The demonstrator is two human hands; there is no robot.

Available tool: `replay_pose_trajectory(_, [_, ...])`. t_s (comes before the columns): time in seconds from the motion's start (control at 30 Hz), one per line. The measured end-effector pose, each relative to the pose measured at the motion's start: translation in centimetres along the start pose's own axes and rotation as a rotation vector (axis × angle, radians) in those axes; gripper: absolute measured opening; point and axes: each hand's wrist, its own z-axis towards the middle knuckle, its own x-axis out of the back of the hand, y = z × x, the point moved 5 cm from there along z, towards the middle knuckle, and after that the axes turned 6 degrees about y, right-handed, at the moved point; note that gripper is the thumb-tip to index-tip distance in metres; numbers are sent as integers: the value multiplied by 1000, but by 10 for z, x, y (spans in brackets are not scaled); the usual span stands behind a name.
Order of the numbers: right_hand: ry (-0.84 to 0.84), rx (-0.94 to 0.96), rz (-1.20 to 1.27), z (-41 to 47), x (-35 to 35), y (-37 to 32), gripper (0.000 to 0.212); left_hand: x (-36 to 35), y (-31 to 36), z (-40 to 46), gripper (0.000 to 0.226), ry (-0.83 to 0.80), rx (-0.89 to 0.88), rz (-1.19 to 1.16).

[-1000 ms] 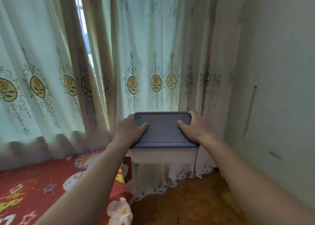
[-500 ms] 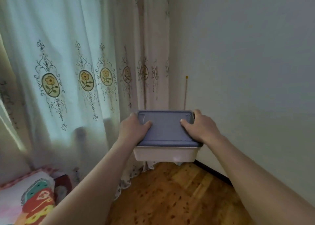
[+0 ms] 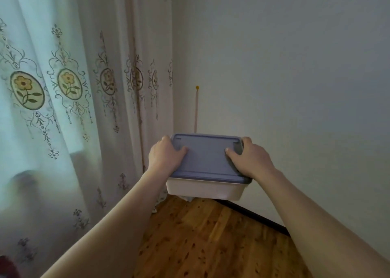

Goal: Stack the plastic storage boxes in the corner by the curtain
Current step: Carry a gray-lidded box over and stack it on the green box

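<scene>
Floorboards [image 3: 206, 242] run bare into the corner, curtain [image 3: 69, 109] at left, wall [image 3: 295, 77] at right. Held in the air above them is a white storage box [image 3: 205, 190] with its blue lid [image 3: 207, 158] on, contents hidden. Left hand [image 3: 163, 156] and right hand [image 3: 250, 158] clasp its ends, thumbs on the lid.

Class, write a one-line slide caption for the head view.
Both hands, left and right, hold a blue-lidded storage box above the wooden floor near the curtain corner.

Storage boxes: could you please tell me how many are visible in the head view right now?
1. The storage box, with its blue lid, is held off the floor between the left hand and right hand, near the corner by the curtain. Others may lie outside the view.
</scene>
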Motion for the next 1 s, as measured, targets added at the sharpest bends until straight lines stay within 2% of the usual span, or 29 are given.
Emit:
replay_pose_trajectory(0.37, [23,-57,-51,62,-44,-5,74,-57,-20,96,71,-166,-142,-1])
replay_pose_trajectory(0.57, [39,-57,-59,104,-62,3,73,-85,-20,136,84,-205,-172,-12])
replay_pose_trajectory(1.0, [27,-50,21,256,-136,50,71,-189,6,252,77,-208,-146,-22])
